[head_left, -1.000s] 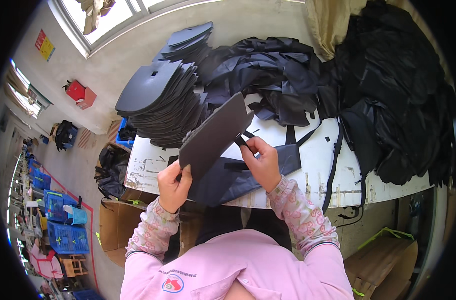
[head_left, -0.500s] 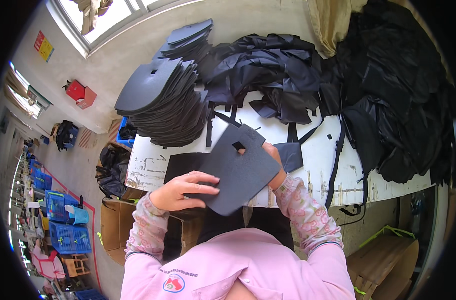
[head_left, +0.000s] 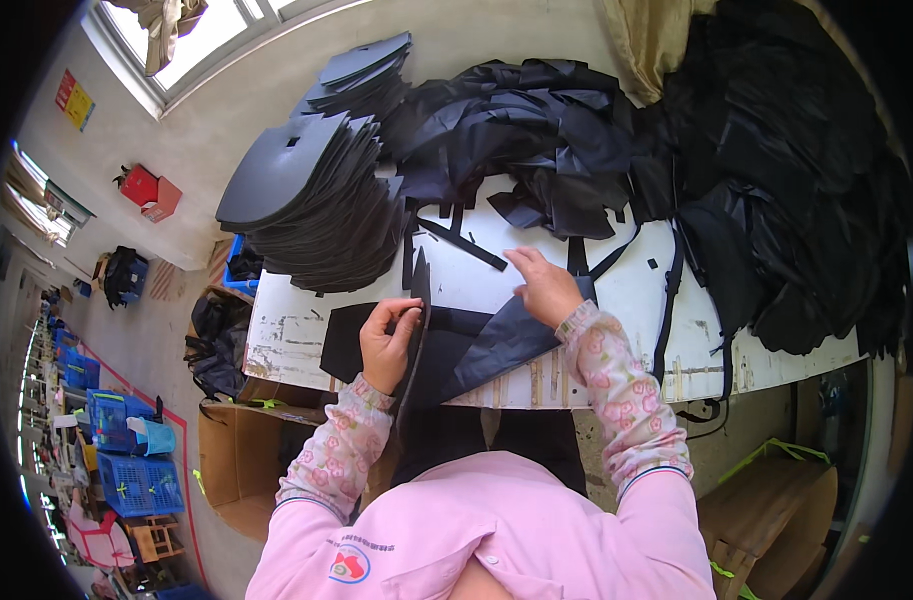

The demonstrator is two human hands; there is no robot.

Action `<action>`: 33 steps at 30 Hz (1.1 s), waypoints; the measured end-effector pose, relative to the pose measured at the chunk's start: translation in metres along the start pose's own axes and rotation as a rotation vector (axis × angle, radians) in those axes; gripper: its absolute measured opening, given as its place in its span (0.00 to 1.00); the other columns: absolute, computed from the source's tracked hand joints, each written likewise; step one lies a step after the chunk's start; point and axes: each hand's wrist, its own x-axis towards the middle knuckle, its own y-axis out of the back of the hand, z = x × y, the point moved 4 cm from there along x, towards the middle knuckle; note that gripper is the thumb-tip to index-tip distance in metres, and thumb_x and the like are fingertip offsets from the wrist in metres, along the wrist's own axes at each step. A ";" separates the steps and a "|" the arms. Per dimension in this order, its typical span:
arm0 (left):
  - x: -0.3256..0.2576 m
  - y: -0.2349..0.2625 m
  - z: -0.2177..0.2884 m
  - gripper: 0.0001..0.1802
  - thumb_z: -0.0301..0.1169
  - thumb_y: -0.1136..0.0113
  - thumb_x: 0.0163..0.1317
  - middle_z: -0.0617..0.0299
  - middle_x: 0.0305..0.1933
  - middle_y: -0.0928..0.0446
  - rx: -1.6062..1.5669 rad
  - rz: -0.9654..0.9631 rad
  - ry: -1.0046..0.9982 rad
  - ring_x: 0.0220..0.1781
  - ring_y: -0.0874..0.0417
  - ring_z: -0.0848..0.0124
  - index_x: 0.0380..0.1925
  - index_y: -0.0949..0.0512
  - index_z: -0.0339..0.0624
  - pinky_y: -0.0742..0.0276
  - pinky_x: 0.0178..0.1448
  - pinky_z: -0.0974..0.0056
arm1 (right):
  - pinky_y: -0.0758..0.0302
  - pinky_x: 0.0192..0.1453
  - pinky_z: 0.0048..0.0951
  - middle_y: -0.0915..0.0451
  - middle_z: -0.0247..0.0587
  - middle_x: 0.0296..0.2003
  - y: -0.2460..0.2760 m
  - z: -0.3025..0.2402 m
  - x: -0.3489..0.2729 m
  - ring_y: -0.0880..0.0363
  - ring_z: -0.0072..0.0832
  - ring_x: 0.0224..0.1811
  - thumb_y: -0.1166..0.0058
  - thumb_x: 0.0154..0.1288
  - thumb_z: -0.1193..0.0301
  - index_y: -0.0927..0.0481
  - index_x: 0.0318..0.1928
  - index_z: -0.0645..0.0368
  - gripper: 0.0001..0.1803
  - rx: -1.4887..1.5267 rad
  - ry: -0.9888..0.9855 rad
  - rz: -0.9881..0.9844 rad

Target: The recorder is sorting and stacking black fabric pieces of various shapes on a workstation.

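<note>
White table [head_left: 295,318] in front of the person. Big black heap [head_left: 787,180] covers the table's right end; black fabric pile [head_left: 517,125] along the table's back. Grey foam stack [head_left: 312,205] at the table's left end. Dark cloth [head_left: 507,345] lies flat at the table's front edge, middle. Foam panel [head_left: 415,350] seen edge-on, upright over the table's front edge. Left hand [head_left: 385,345], over the table's front edge, pinches panel between thumb and fingers. Right hand [head_left: 549,288], over the table's middle, fingers loosely spread. Thin black strap [head_left: 477,248] on the table's middle.
</note>
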 end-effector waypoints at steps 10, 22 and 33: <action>0.006 -0.019 -0.014 0.08 0.28 0.41 0.71 0.67 0.38 0.20 -0.052 0.003 0.005 0.35 0.22 0.80 0.46 0.20 0.36 0.28 0.42 0.76 | 0.23 0.45 0.43 0.21 0.43 0.36 -0.015 0.045 -0.032 0.19 0.44 0.41 0.43 0.54 0.78 0.19 0.35 0.56 0.07 -0.120 0.024 -0.134; 0.012 -0.040 -0.024 0.08 0.28 0.40 0.70 0.68 0.37 0.20 -0.086 -0.049 0.042 0.35 0.22 0.82 0.45 0.20 0.36 0.27 0.42 0.76 | 0.27 0.39 0.41 0.27 0.39 0.31 0.043 0.021 -0.198 0.22 0.38 0.35 0.38 0.55 0.71 0.21 0.35 0.54 0.07 -0.266 0.059 -0.316; 0.013 -0.057 -0.026 0.07 0.27 0.40 0.70 0.69 0.36 0.20 -0.127 -0.102 0.074 0.34 0.24 0.84 0.45 0.20 0.37 0.26 0.41 0.77 | 0.23 0.44 0.29 0.17 0.42 0.41 0.021 -0.039 -0.127 0.18 0.26 0.39 0.32 0.60 0.66 0.35 0.67 0.56 0.37 1.042 -0.460 -0.128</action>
